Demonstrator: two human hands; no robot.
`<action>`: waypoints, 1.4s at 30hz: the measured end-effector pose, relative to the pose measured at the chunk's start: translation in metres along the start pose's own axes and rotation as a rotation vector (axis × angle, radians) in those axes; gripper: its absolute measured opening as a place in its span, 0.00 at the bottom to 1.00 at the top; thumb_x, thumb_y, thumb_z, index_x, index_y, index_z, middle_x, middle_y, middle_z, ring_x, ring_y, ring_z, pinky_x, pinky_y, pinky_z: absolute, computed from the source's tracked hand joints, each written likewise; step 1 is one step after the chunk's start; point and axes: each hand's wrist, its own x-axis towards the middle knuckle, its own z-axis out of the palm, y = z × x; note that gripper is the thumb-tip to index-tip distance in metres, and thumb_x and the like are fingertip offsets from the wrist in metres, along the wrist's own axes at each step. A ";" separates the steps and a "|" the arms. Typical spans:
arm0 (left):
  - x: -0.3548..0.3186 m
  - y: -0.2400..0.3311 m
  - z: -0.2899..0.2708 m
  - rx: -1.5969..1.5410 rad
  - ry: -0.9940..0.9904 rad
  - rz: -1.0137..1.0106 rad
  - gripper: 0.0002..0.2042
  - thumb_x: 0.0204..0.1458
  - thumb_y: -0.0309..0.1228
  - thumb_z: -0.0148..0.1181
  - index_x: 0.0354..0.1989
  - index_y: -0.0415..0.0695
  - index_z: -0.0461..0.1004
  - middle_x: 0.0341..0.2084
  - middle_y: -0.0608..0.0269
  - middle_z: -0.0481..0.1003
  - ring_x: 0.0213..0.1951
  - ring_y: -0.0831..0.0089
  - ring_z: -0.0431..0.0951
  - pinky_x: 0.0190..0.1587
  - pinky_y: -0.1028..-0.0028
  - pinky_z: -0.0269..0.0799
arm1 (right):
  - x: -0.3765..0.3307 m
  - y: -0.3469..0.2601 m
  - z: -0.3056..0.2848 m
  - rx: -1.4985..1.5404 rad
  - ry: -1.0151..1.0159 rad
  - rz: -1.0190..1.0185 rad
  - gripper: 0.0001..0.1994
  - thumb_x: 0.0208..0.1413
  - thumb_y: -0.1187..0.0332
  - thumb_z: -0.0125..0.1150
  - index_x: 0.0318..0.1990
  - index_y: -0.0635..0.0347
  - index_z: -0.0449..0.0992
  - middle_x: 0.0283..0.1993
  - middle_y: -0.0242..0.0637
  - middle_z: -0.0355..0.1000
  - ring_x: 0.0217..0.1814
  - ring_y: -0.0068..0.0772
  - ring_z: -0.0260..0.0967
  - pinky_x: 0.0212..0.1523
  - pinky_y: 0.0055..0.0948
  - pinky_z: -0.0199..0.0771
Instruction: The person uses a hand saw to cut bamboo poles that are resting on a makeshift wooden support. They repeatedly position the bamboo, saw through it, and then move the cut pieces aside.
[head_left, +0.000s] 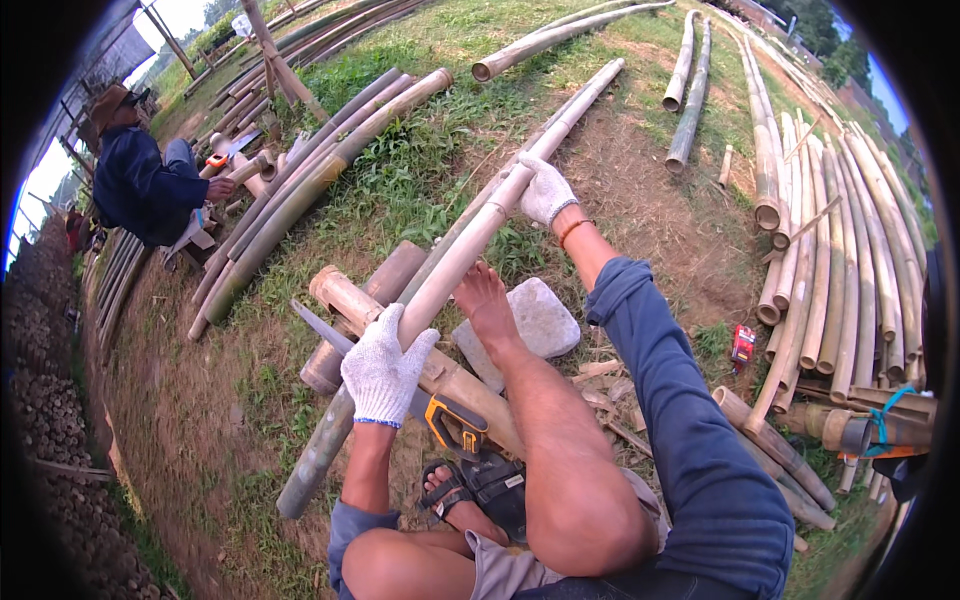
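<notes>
A pale bamboo pole [478,235] slants away from me, up and to the right. My left hand [385,370], in a white knit glove, grips its near end, which is hidden under the palm. My right hand [547,190], gloved too, is wrapped round the pole farther along. Close alongside lies a greener bamboo pole [318,465], its near end pointing lower left. Both cross thick short bamboo pieces [345,295] on the ground. A handsaw [457,425] with a yellow and black handle lies beside my left wrist, its blade partly hidden behind that hand.
My bare foot is by a flat stone block [540,318]. At left, a person [145,185] sits beside long bamboo poles [330,170]. Many more poles [830,260] lie at right, near a small red packet [742,345]. A black sandal [497,490] lies below the saw.
</notes>
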 end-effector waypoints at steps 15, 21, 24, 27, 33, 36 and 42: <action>0.014 -0.059 0.021 0.039 -0.026 -0.003 0.28 0.63 0.58 0.70 0.57 0.46 0.82 0.43 0.47 0.87 0.44 0.47 0.89 0.45 0.51 0.85 | -0.023 0.024 -0.008 -0.291 0.072 0.317 0.30 0.72 0.62 0.71 0.75 0.63 0.67 0.72 0.47 0.73 0.76 0.53 0.71 0.77 0.52 0.76; 0.014 -0.074 0.033 -0.036 -0.128 -0.040 0.35 0.61 0.61 0.71 0.64 0.45 0.83 0.54 0.48 0.87 0.56 0.50 0.89 0.59 0.54 0.84 | -0.017 0.043 -0.009 -0.221 0.138 0.275 0.29 0.71 0.60 0.75 0.71 0.59 0.70 0.68 0.42 0.73 0.70 0.47 0.73 0.68 0.51 0.81; 0.019 -0.082 0.034 -0.092 -0.056 0.000 0.27 0.63 0.59 0.69 0.57 0.48 0.82 0.44 0.47 0.87 0.48 0.45 0.89 0.51 0.48 0.83 | -0.005 0.040 -0.011 -0.229 0.190 0.275 0.28 0.70 0.60 0.76 0.69 0.59 0.70 0.65 0.41 0.73 0.66 0.44 0.74 0.66 0.48 0.82; 0.021 -0.092 0.034 -0.114 -0.030 0.001 0.27 0.63 0.60 0.67 0.57 0.49 0.83 0.43 0.46 0.87 0.47 0.44 0.89 0.52 0.46 0.83 | -0.003 0.040 -0.019 -0.345 0.155 0.247 0.28 0.71 0.62 0.74 0.71 0.63 0.70 0.67 0.41 0.73 0.70 0.43 0.73 0.69 0.43 0.80; 0.015 -0.118 0.050 -0.075 -0.106 -0.047 0.27 0.63 0.59 0.68 0.54 0.48 0.82 0.44 0.46 0.86 0.49 0.45 0.88 0.54 0.48 0.82 | -0.063 0.042 -0.016 -0.819 0.006 0.369 0.30 0.79 0.60 0.62 0.82 0.61 0.64 0.80 0.47 0.66 0.77 0.45 0.71 0.74 0.41 0.74; 0.012 -0.126 0.063 0.018 0.015 0.023 0.26 0.58 0.57 0.73 0.51 0.46 0.83 0.42 0.49 0.85 0.48 0.48 0.87 0.54 0.49 0.82 | -0.128 0.029 0.025 -0.980 -0.104 0.296 0.29 0.80 0.64 0.59 0.83 0.58 0.63 0.67 0.38 0.75 0.67 0.35 0.75 0.69 0.40 0.76; 0.006 -0.132 0.077 -0.075 -0.022 -0.111 0.27 0.59 0.58 0.73 0.55 0.48 0.85 0.49 0.48 0.83 0.54 0.48 0.85 0.58 0.49 0.81 | -0.292 -0.018 0.163 -0.957 -0.374 0.423 0.32 0.79 0.61 0.62 0.82 0.64 0.63 0.68 0.44 0.74 0.65 0.38 0.76 0.69 0.42 0.77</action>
